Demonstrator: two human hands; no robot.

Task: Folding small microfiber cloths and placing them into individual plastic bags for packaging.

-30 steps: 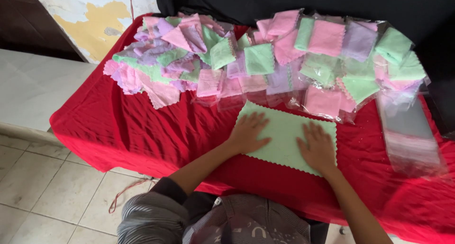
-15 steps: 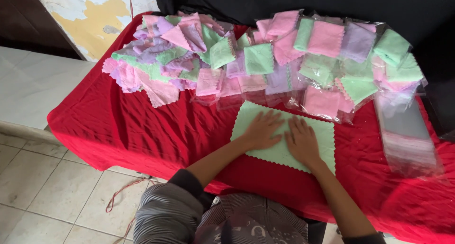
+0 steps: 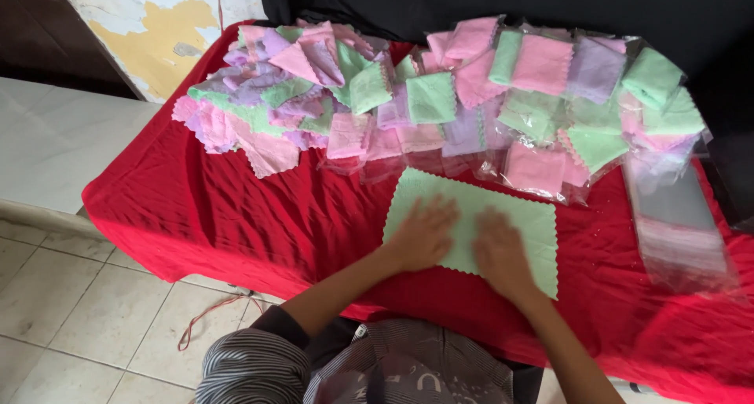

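A light green cloth (image 3: 525, 215) with zigzag edges lies flat on the red tablecloth (image 3: 259, 223). My left hand (image 3: 422, 235) presses on the cloth's lower left part, palm down with fingers spread. My right hand (image 3: 501, 253) rests flat beside it on the cloth's lower middle, slightly blurred. The two hands are close together, almost touching. Neither hand holds anything.
A loose heap of pink, purple and green cloths (image 3: 275, 98) fills the table's back left. Folded cloths in clear bags (image 3: 550, 98) cover the back right. A stack of empty clear bags (image 3: 679, 223) lies at right. Tiled floor and a red cord (image 3: 208, 318) are at lower left.
Both hands have slid inward over the green cloth, from near its left and right sides to side by side at its lower middle. The cloth stays flat in place.
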